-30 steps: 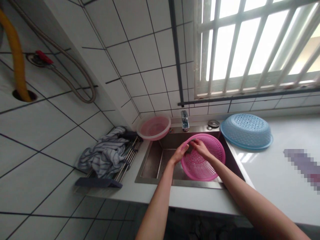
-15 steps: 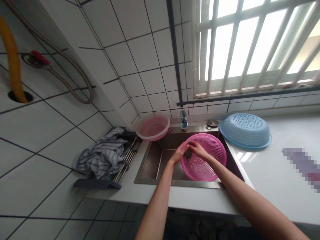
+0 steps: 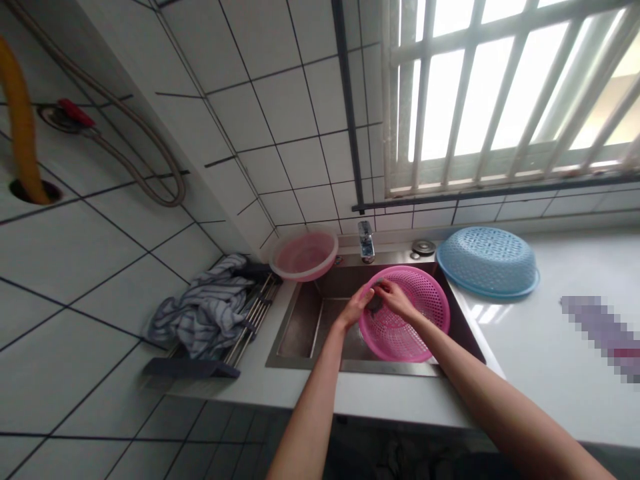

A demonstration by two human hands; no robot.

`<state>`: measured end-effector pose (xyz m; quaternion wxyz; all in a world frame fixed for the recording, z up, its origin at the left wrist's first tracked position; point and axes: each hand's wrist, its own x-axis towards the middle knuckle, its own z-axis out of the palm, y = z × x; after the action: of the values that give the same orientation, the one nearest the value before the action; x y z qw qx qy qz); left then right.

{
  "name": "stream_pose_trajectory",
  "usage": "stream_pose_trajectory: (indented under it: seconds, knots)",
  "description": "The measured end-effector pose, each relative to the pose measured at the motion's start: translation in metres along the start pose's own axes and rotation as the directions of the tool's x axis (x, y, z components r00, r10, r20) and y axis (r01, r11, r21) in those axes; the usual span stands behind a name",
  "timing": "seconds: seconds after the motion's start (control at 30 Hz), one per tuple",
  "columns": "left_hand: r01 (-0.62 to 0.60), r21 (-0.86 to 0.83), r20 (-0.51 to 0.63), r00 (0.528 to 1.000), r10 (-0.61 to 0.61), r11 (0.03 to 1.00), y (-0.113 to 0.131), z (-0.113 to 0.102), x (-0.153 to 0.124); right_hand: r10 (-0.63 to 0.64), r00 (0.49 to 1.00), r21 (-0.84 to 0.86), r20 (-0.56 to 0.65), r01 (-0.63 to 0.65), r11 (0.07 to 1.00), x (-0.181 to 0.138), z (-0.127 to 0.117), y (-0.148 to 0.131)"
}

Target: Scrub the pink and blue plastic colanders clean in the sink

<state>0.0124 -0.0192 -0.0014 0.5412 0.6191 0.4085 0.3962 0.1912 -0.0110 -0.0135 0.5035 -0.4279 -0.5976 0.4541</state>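
A pink plastic colander [image 3: 407, 340] sits tilted in the right part of the steel sink [image 3: 295, 333]. At its left rim my left hand [image 3: 356, 308] is closed, with its thumb pointing inward over the rim. Beside it, my right hand [image 3: 393, 297] reaches over the colander with its fingers pinched on a small, dark grey, ragged bunch [image 3: 375, 305]. This bunch lies between both hands against the colander's inner wall; its exact kind is too small to make out. The faucet [image 3: 367, 241] stands just behind the hands.
A pink basin [image 3: 305, 257] rests at the sink's back left corner. Left of the sink, a striped cloth [image 3: 200, 313] lies on a metal roll-up rack [image 3: 256, 310]. An upturned blue basket [image 3: 487, 260] and a sink strainer [image 3: 424, 247] are at right. A blurred-out purple patch [image 3: 597, 327] lies on the counter.
My right hand and the dark grey bunch have shifted very slightly at the colander's left wall. The whole view has slid a little; otherwise things stay as they were.
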Motion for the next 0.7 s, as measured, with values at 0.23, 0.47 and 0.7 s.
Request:
stream_pose_trajectory:
  seconds: [0.23, 0.47, 0.7]
  knots:
    - [-0.001, -0.047, 0.026, 1.0, 0.002, 0.999, 0.001, 0.008, 0.0, 0.011, 0.969, 0.017, -0.248, -0.007, 1.0, 0.009, -0.022, 0.007]
    - [0.043, 0.015, -0.042, 0.998, -0.042, 0.999, -0.007, -0.003, 0.0, -0.039, 0.981, 0.034, 0.188, 0.033, 0.999, -0.005, 0.009, -0.004]
    - [0.014, 0.032, 0.018, 1.0, -0.014, 0.999, -0.001, 0.006, 0.003, 0.013, 0.941, 0.075, -0.337, 0.013, 0.997, 0.013, -0.02, 0.006]
